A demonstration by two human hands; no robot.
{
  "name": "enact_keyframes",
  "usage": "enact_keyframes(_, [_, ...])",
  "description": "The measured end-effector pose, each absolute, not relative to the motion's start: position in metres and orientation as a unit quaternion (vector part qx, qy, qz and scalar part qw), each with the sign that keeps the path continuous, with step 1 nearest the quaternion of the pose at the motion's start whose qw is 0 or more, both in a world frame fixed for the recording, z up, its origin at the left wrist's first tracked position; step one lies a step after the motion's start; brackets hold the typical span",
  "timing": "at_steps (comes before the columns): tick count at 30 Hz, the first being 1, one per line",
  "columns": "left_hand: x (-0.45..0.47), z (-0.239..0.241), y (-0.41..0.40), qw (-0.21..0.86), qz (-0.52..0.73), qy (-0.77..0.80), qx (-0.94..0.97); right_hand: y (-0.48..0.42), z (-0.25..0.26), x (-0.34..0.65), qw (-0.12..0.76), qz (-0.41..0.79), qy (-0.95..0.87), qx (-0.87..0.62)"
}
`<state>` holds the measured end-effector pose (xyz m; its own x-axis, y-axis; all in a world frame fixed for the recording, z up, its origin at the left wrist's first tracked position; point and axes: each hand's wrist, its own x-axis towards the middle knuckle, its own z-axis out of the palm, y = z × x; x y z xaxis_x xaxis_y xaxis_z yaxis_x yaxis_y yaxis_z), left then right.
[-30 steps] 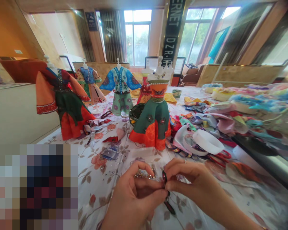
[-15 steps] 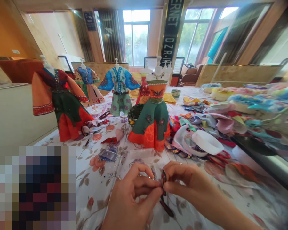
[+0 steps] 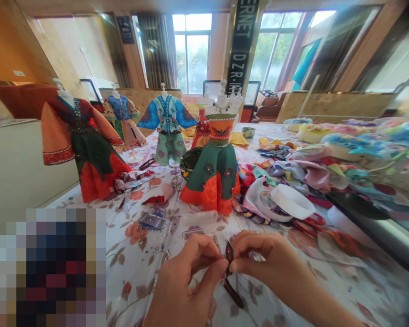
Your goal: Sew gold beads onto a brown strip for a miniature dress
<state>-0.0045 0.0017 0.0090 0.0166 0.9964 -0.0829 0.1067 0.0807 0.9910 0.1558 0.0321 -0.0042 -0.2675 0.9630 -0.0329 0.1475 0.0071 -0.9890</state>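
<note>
A narrow dark strip of fabric point(image 3: 234, 294) with red marks hangs below my fingers, its lower end over the tablecloth. My right hand point(image 3: 259, 254) pinches the upper part of this strip between thumb and fingers. Close against the strip's left side, my left hand point(image 3: 194, 272) has thumb and forefinger pressed together; what lies between them is too small to make out. Just beyond my hands stands a small dress form in a green and orange dress point(image 3: 221, 159), with beads at its neck. Clear plastic bags point(image 3: 199, 222) and loose beads lie in front of it.
More dressed miniature forms, one in a blue jacket point(image 3: 167, 120) and one in a red and green robe point(image 3: 82, 141), stand behind. Fabric scraps point(image 3: 306, 165), a white tape roll point(image 3: 291, 200) and red-handled scissors point(image 3: 313, 222) lie right. A dark-topped object point(image 3: 357, 204) sits at far right.
Both hands stay together, with the strip shifted slightly left in view. A small string of shiny beads seen at my left fingers before is now out of sight.
</note>
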Motion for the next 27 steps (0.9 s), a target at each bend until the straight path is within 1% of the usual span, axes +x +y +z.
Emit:
enact_keyframes(3, [-0.005,0.010,0.004,0.462,0.468,0.534,0.532,0.030,-0.002,0.154,0.376,0.529,-0.587,-0.484])
enact_keyframes(6, [-0.008,0.010,0.006,0.442,0.457,0.526,0.566,0.028,0.001,0.152,0.371,0.525,-0.581,-0.499])
enact_keyframes(17, [-0.013,0.006,0.014,0.586,0.483,0.472,0.448,0.028,0.003,0.152,0.385,0.521,-0.579,-0.495])
enact_keyframes(27, [-0.015,0.012,0.013,0.608,0.468,0.495,0.408,0.029,-0.006,0.154,0.336,0.437,-0.688,-0.472])
